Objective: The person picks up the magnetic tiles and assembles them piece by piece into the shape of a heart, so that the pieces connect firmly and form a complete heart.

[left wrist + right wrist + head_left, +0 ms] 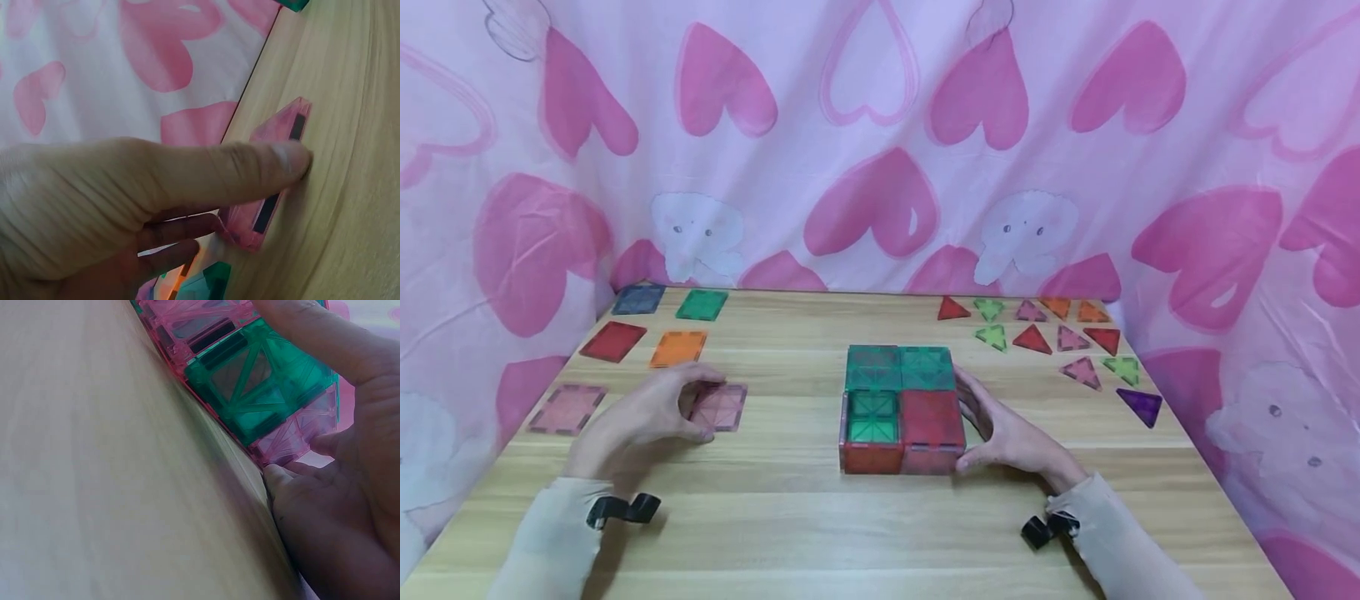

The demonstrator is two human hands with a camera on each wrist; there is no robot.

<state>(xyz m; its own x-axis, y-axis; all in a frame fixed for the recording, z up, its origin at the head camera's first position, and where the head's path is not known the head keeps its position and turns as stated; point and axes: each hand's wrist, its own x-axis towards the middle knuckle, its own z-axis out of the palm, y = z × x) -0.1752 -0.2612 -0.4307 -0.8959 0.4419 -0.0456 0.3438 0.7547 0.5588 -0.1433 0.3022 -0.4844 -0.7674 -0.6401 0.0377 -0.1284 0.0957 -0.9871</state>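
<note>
My left hand (658, 404) spans a pink square magnetic tile (724, 407) at the left of the table, thumb at its near edge and fingers at the far side. The left wrist view shows the thumb across the dark-magnet edge of that tile (275, 181). My right hand (1011, 437) holds the right side of a low box of magnetic tiles (932, 417), its thumb at the front corner and fingers bent along the side. Green and red squares top this box; its front-left cell is uncovered, with green inside. Pink and green walls (262, 381) show in the right wrist view.
Flat square tiles lie at the left: blue (638, 298), green (702, 305), red (613, 342), orange (678, 348) and pink (568, 409). Several small triangles, including a red one (1032, 339) and a purple one (1140, 407), lie at back right. A heart-patterned curtain (872, 167) borders the table.
</note>
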